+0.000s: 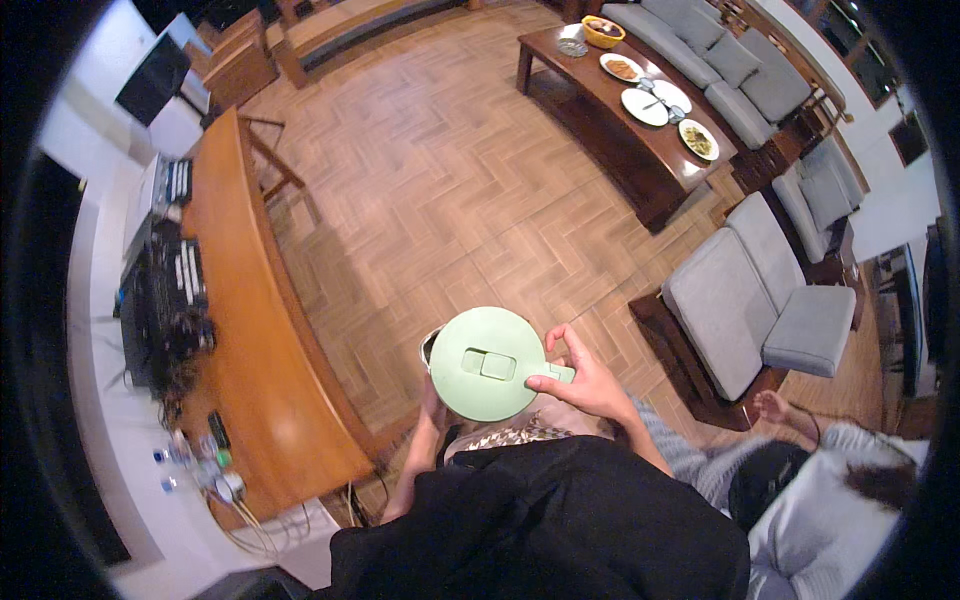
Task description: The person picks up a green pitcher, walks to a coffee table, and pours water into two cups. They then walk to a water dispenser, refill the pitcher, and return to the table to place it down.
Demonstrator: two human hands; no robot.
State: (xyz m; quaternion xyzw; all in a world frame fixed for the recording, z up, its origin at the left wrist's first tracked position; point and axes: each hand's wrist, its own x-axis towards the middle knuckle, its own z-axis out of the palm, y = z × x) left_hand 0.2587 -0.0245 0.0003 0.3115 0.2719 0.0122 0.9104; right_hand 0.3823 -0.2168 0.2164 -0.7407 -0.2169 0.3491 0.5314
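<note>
A jug-like vessel with a round pale green lid (pixel 489 364) is held in front of my body, seen from almost straight above. A sliding tab lies across the lid's middle, and a spout (pixel 429 349) juts out at the upper left. My right hand (pixel 589 386) is at the handle side, thumb resting on the lid's edge and index finger curled beside it. Against the vessel's left side is my left hand (pixel 430 412), its fingers mostly hidden beneath the lid. The lid covers most of the vessel's body.
A long wooden counter (pixel 255 315) on the left bears electronics, cables and small bottles. At upper right stands a dark coffee table (pixel 592 79) with plates of food and a yellow basket (pixel 603 31). Grey cushioned seats (pixel 720 307) flank it. Another person (pixel 810 480) sits at lower right.
</note>
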